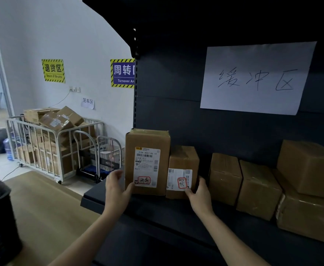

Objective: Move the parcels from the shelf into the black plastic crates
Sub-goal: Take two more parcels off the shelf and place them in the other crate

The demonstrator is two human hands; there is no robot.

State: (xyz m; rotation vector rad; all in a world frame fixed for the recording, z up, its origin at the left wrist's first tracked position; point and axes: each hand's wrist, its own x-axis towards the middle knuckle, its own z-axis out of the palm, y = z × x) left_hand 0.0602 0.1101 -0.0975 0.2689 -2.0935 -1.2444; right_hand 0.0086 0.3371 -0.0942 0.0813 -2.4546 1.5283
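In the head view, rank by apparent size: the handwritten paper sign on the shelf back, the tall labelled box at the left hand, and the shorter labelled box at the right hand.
1. Paper sign
2. Tall labelled box
3. Shorter labelled box, partly hidden behind the tall one

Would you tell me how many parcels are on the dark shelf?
6: tall labelled parcel, short labelled parcel, two plain parcels, and a stacked pair at right. Others may be out of frame.

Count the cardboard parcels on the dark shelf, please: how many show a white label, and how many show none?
With white label: 2, the tall parcel and the short parcel.
No visible label: 4, at.
Total: 6
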